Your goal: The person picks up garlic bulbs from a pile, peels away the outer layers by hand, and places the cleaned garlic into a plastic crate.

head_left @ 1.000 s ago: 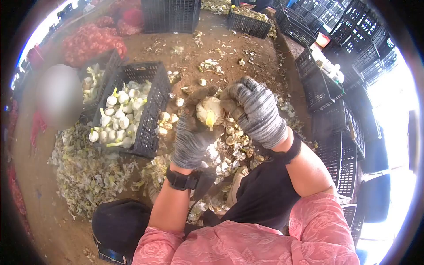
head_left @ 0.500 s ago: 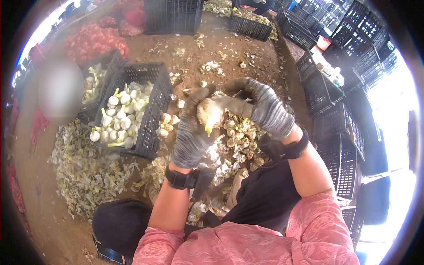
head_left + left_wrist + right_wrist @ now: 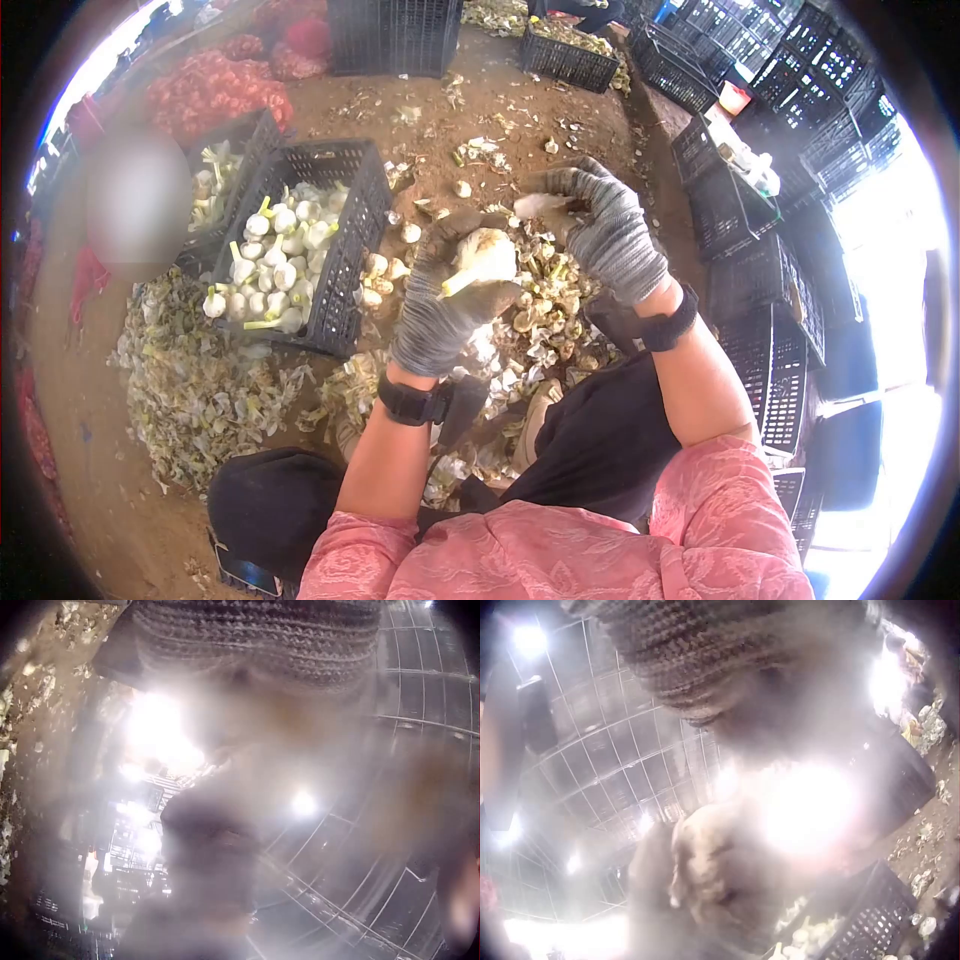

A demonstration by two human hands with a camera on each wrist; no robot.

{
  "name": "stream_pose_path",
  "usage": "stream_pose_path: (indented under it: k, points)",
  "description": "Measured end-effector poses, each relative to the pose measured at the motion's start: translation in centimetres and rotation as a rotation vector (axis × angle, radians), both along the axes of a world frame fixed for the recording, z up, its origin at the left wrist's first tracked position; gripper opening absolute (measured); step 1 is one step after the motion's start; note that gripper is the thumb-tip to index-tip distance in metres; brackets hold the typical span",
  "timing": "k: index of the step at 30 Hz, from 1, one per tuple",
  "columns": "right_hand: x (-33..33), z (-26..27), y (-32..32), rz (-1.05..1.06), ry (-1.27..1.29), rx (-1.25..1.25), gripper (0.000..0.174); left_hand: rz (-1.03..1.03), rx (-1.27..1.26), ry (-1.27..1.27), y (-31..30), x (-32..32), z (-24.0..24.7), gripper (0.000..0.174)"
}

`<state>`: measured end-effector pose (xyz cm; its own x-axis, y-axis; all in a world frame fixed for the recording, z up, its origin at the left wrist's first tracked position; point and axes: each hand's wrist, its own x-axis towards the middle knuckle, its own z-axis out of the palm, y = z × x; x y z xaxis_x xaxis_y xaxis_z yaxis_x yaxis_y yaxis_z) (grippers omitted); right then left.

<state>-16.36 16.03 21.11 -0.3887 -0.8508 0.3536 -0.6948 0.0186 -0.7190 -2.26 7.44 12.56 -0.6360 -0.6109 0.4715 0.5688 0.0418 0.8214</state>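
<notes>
A garlic bulb [image 3: 487,256] is held in the gloved left hand [image 3: 440,300], with fingers and thumb curled round its sides and its short yellowish stem slanted down toward the wrist. Just beside it, a pale strip of skin [image 3: 541,206] is pinched in the fingers of the gloved right hand [image 3: 612,235]; the two hands are set slightly apart. Beneath them, a heap of garlic and peelings [image 3: 545,300] is spread on the dirt floor [image 3: 400,115]. To the left of the left hand, whole white bulbs with cut stems are held in a black slatted crate [image 3: 352,250], and a few loose bulbs [image 3: 376,276] are scattered between the two. A larger pile of peelings [image 3: 200,390] is seen in front of the crate, nearer the person. Both wrist views are blurred by glare, so finger detail cannot be told there.
</notes>
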Motion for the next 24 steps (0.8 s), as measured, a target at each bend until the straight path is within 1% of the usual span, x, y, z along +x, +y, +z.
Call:
stream_pose_path:
  k: [1, 3, 4, 5, 6, 7, 9, 10, 11, 12, 13, 14, 15, 16, 17, 18, 19, 21, 22, 24]
  points:
    - [0.0, 0.1, 0.1, 0.07, 0.101, -0.046, 0.025, 0.0, 0.001, 0.002, 0.0, -0.1, -0.1, 0.059]
    - [0.5, 0.0, 0.0, 0.103, 0.077, -0.066, 0.027, -0.121, 0.204, 0.003, -0.1, -0.1, -0.5, 0.051]
    - [0.9, 0.4, 0.2, 0.143, 0.286, -0.071, 0.029, -0.121, 0.205, 0.003, -0.2, 0.0, -1.0, 0.051]
    - [1.2, 0.7, 0.3, 0.183, 0.495, -0.076, 0.03, -0.024, 0.034, -0.111, -0.3, 0.2, -1.2, 0.052]
    - [1.4, 0.5, 0.2, 0.213, 0.526, -0.102, 0.029, 0.072, -0.138, -0.224, -0.3, 0.4, -1.3, 0.054]
    - [1.5, 0.5, 0.3, 0.213, 0.525, -0.102, 0.029, 0.073, -0.137, -0.224, -0.3, 0.4, -1.3, 0.054]
    - [1.6, 0.6, 0.5, 0.232, 0.678, 0.014, 0.023, -0.055, 0.078, -0.188, 0.1, 0.4, 0.1, 0.065]
    - [1.5, 0.3, 0.5, 0.205, 0.826, 0.011, 0.024, -0.055, 0.078, -0.189, 0.0, 0.3, -0.1, 0.065]
    - [1.4, 0.1, 0.4, 0.204, 0.824, 0.013, 0.024, 0.036, 0.005, -0.168, 0.0, 0.1, -0.4, 0.066]
    - [1.4, -0.1, 0.3, 0.193, 0.903, 0.008, 0.022, 0.126, -0.07, -0.147, 0.0, 0.0, -0.8, 0.067]
    - [1.4, -0.3, 0.2, 0.182, 0.983, 0.002, 0.019, 0.125, -0.072, -0.148, 0.0, -0.2, -0.9, 0.067]
    - [1.5, -0.6, 0.1, 0.153, 0.971, -0.027, 0.013, 0.161, -0.093, -0.084, -0.1, -0.4, -0.9, 0.067]
    - [1.7, -0.6, 0.0, 0.149, 0.97, -0.026, 0.013, 0.196, -0.114, -0.021, 0.0, -0.5, -0.9, 0.067]
    - [1.9, -0.6, 0.0, 0.088, 0.856, -0.007, 0.012, 0.193, -0.115, -0.022, 0.1, -0.4, -0.8, 0.067]
    - [2.0, -0.5, -0.1, 0.029, 0.742, 0.012, 0.01, -0.048, 0.187, 0.1, 0.2, 0.0, -0.3, 0.059]
    - [1.6, -0.6, -0.3, 0.006, 0.729, -0.023, 0.008, -0.289, 0.489, 0.221, 0.2, 0.3, -0.1, 0.052]
    - [1.2, -0.8, -0.5, 0.007, 0.729, -0.023, 0.008, -0.288, 0.49, 0.222, 0.2, 0.2, -0.2, 0.052]
    - [0.3, -1.1, -0.6, -0.064, 0.707, -0.036, 0.011, 0.012, 0.063, 0.04, 0.0, 0.1, -0.4, 0.048]
    - [-0.1, -1.1, -0.7, -0.089, 0.702, -0.018, 0.013, 0.012, 0.062, 0.043, -0.1, 0.1, -0.4, 0.048]
    - [-0.8, -1.1, -0.6, -0.115, 0.722, 0.028, 0.013, -0.101, 0.134, 0.082, -0.3, 0.2, -0.2, 0.05]
